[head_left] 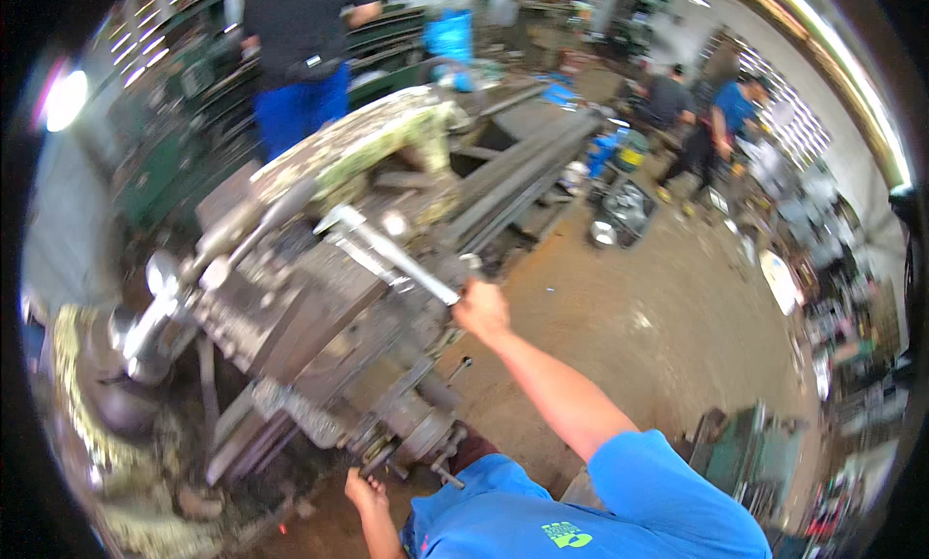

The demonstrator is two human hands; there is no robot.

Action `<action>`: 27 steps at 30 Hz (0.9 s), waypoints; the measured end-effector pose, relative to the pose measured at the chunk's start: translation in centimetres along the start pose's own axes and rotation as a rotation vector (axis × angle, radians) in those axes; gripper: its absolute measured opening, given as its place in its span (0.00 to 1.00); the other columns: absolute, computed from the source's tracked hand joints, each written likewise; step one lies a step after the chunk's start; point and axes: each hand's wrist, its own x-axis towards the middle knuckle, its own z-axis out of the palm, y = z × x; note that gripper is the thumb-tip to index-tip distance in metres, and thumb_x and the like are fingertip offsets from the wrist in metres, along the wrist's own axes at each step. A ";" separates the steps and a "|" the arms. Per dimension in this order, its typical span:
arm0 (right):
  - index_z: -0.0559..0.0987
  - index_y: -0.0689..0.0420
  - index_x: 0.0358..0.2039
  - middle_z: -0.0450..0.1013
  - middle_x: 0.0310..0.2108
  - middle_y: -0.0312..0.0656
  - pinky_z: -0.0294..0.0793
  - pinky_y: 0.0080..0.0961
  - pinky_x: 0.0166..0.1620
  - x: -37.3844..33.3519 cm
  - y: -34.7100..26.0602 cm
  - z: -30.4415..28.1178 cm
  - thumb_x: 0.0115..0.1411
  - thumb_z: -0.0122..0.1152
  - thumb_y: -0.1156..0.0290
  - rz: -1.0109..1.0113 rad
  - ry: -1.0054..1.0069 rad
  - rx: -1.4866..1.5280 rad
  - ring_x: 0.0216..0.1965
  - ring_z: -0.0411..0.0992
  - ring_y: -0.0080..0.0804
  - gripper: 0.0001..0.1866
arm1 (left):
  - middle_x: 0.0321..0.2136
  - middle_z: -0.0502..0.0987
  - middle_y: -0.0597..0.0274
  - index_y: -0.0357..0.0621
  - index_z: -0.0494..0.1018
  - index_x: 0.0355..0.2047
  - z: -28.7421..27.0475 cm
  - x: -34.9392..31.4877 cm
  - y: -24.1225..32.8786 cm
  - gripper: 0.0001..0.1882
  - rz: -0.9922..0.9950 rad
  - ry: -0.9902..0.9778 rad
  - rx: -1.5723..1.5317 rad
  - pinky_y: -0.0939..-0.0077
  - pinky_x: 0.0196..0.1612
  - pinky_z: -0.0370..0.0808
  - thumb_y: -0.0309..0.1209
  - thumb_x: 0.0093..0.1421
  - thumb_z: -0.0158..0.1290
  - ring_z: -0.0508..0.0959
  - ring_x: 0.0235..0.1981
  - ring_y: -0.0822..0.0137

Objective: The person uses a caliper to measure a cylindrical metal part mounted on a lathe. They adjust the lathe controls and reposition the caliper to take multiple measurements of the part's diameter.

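My right hand (481, 310) is closed around the near end of a long shiny wrench (411, 264). The wrench's wide head lies over the top of a worn metal lathe (339, 298). Beside and below it rests a second, shorter silver wrench (366, 259), almost parallel. Lower down, my left hand (366, 491) has its fingers curled at a small crank handle (379, 459) on the lathe's carriage. Another crossed handle (447, 459) sticks out just to the right of that one. Motion blur softens the details.
A shiny chuck part (155, 332) sits at the lathe's left. The long bed rails (527, 177) run away to the upper right. A person in black (305, 36) stands behind the machine. Two people work farther back, near a black tub (624, 215). Green machinery (740, 453) stands at lower right.
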 end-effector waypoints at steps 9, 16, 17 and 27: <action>0.80 0.64 0.30 0.77 0.29 0.63 0.76 0.49 0.40 0.3 0.4 0.7 0.51 0.61 0.70 -0.234 0.131 0.073 0.36 0.78 0.62 0.10 | 0.12 0.65 0.63 0.42 0.65 0.16 0.0 -0.9 -0.3 0.14 0.080 0.005 -0.070 0.74 0.12 0.57 0.31 0.57 0.51 0.61 0.09 0.71; 0.81 0.65 0.34 0.77 0.30 0.64 0.74 0.51 0.43 0.2 0.1 0.4 0.54 0.61 0.69 -0.184 0.100 0.060 0.38 0.77 0.64 0.12 | 0.13 0.65 0.62 0.39 0.66 0.18 0.3 -1.7 0.2 0.13 0.081 0.051 -0.052 0.74 0.12 0.57 0.30 0.58 0.50 0.61 0.08 0.71; 0.81 0.65 0.34 0.77 0.30 0.64 0.74 0.51 0.42 0.2 0.1 0.4 0.55 0.61 0.69 -0.197 0.103 0.058 0.38 0.77 0.64 0.12 | 0.14 0.65 0.61 0.39 0.66 0.18 0.3 -1.6 0.2 0.13 0.083 0.049 -0.051 0.74 0.12 0.57 0.30 0.58 0.50 0.61 0.09 0.71; 0.79 0.67 0.33 0.76 0.29 0.65 0.74 0.49 0.40 0.3 0.3 0.4 0.56 0.63 0.68 -0.237 0.103 0.032 0.37 0.77 0.65 0.13 | 0.15 0.65 0.60 0.36 0.66 0.23 0.0 -1.2 0.0 0.11 0.075 0.026 -0.068 0.74 0.12 0.56 0.30 0.58 0.50 0.61 0.09 0.71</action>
